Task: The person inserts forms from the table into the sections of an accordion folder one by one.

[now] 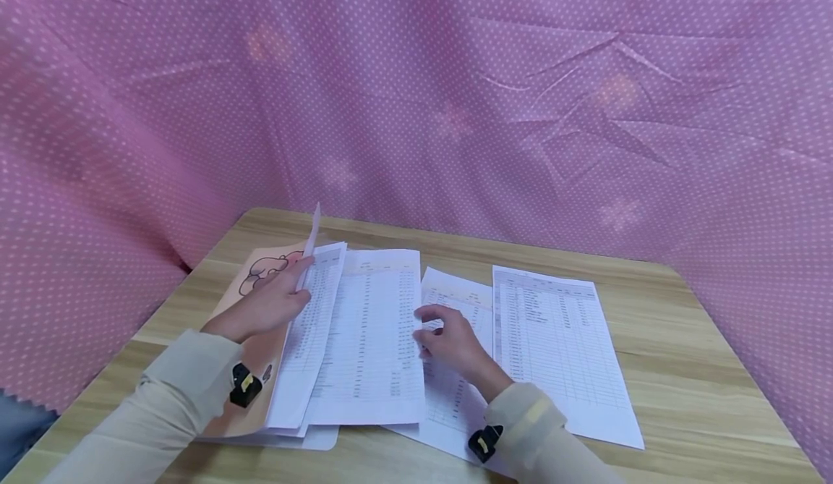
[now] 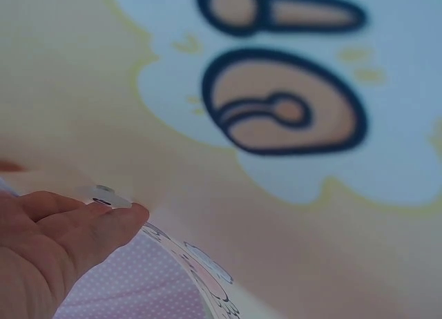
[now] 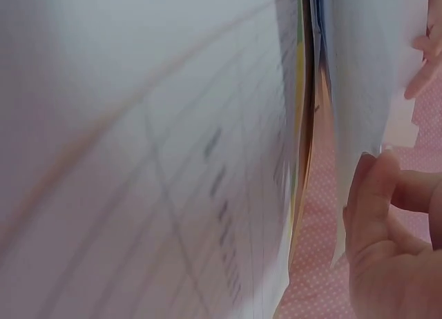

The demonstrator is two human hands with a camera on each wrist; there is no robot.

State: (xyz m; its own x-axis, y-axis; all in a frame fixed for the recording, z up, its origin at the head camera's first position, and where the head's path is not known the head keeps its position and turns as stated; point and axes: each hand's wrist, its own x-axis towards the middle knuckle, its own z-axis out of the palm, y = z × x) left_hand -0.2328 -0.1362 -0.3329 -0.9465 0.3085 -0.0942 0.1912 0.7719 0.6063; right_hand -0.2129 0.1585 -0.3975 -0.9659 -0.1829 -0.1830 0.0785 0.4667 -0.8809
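Pinched sheet: a white printed table page (image 1: 374,339), just right of the cartoon folder (image 1: 263,350), its left part tucked behind the pages at the folder's opening.
Right hand: right of the cartoon folder, this hand (image 1: 455,339) has thumb and fingertips closed on the sheet's right edge, a light pinch from where I stand.
Left hand: over the cartoon folder's cover, the other hand (image 1: 267,303) nips a raised edge between thumb and fingers; whether that is cover alone or paper too, I can't tell.
Cartoon folder: peach-coloured, with dark-outlined drawings on its cover, which is lifted along the right side.
Inner pages: more printed sheets (image 1: 306,346) poke out from the cartoon folder's right side, slightly slanted.
Slanted page: another table sheet (image 1: 442,397) lies farther right of the folder, partly under the right hand and forearm.
Outer page: one more gridded sheet (image 1: 553,354), the farthest right of the folder.
Desk: a wood-grain tabletop (image 1: 683,368) under folder and papers alike.
Backdrop: pinkish-purple polka-dot cloth (image 1: 416,108) hangs beyond the folder and around the desk.
Sleeves: both pale, each with a small black device (image 1: 245,385) at the wrist.
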